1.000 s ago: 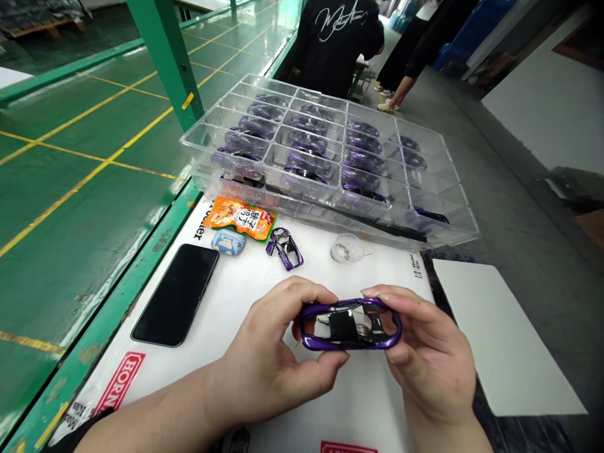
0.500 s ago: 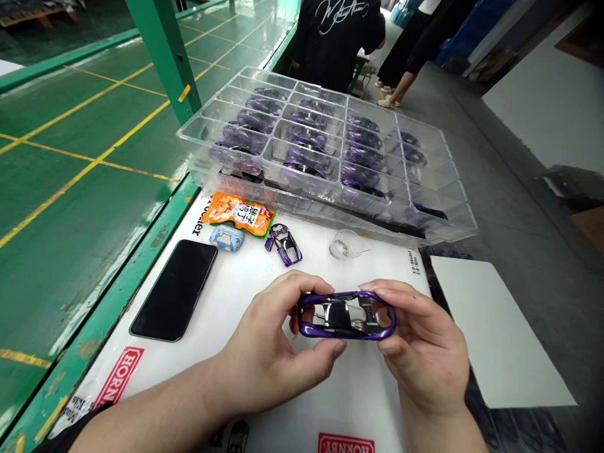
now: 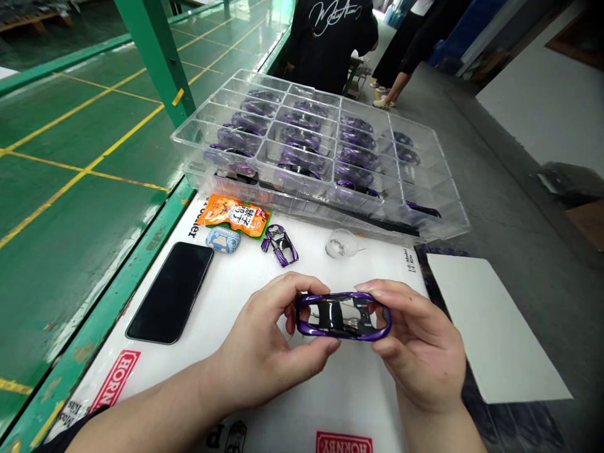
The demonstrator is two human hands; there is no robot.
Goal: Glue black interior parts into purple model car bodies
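Note:
A glossy purple and black toy car body [image 3: 330, 314] is held level above the white table sheet, its hollow inside facing me. My left hand [image 3: 278, 340] grips its left end, fingertips on the far edge and thumb along the near edge. At the right end, my right hand [image 3: 419, 340] pinches the body between thumb and fingers. Some fingers of both hands are hidden behind it. Beyond them lies another purple car body [image 3: 280, 245] with small purple parts beside it. Near that stands a small clear round cup [image 3: 340, 244].
A clear compartment tray [image 3: 306, 195] with several purple car bodies spans the table's far side. On the left are a black phone [image 3: 170, 292], a blue patterned case [image 3: 223, 240] and an orange snack packet [image 3: 233, 214]. White card [image 3: 495, 327] lies right. A person [image 3: 325, 47] in black is beyond.
The view has shifted slightly, so the surroundings sit a little further left. Both hands keep the same hold on the car body, which is tilted very slightly differently.

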